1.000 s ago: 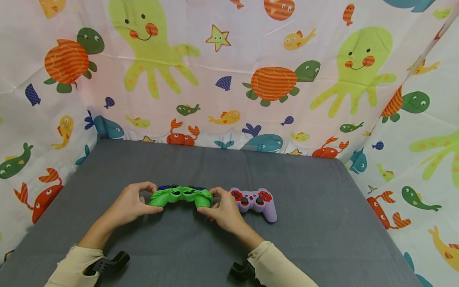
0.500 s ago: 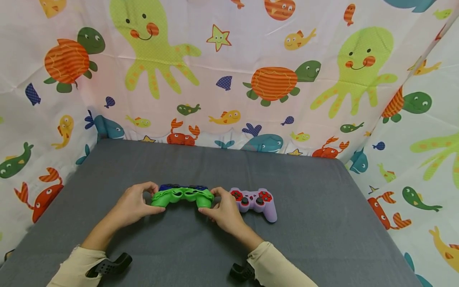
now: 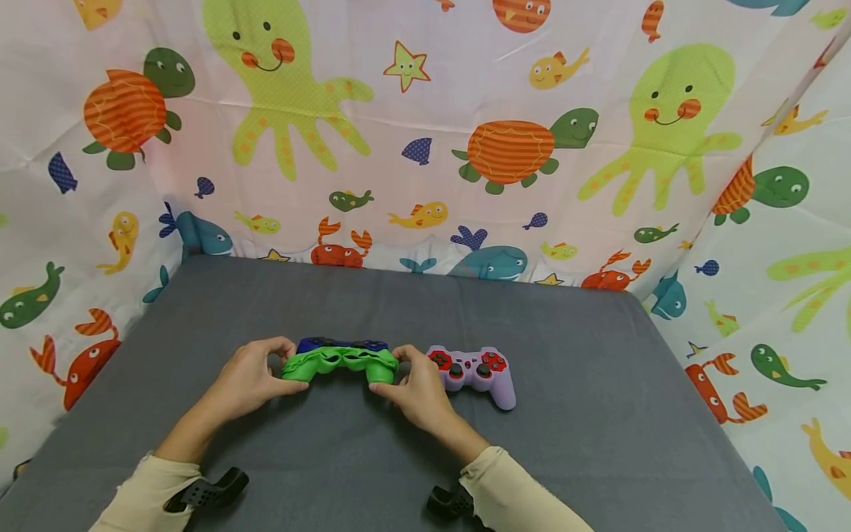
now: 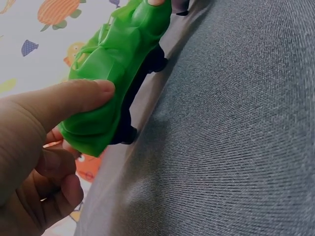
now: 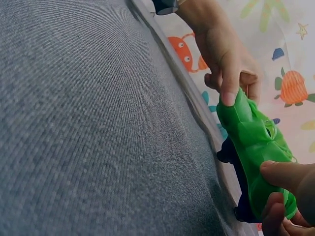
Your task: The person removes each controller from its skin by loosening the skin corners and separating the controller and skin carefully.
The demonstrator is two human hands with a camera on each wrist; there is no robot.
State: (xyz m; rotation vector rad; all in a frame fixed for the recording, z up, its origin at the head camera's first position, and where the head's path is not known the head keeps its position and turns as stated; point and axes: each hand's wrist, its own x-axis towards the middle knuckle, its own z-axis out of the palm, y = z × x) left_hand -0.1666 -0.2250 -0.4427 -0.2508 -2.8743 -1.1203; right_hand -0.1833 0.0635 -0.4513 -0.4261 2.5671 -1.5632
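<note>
My left hand pinches the left grip of a game controller between thumb and fingers. At the other grip, my right hand pinches it the same way. A bright green rubbery cover wraps the controller's near side and both grips; it looks wrinkled, with holes along its middle. Behind it shows the dark blue controller body with dark buttons. In the left wrist view the thumb presses on the green cover. Dark knobs stick out on the side toward the cloth in the right wrist view.
A lilac controller with red button areas and black sticks lies just right of my right hand. Grey cloth covers the table. A curtain printed with sea animals stands behind and at both sides. Black straps sit at the wrists.
Both hands have shifted very slightly right with the green-covered controller, which tips a little so that more of its blue button side shows. Both grips stay the same.
</note>
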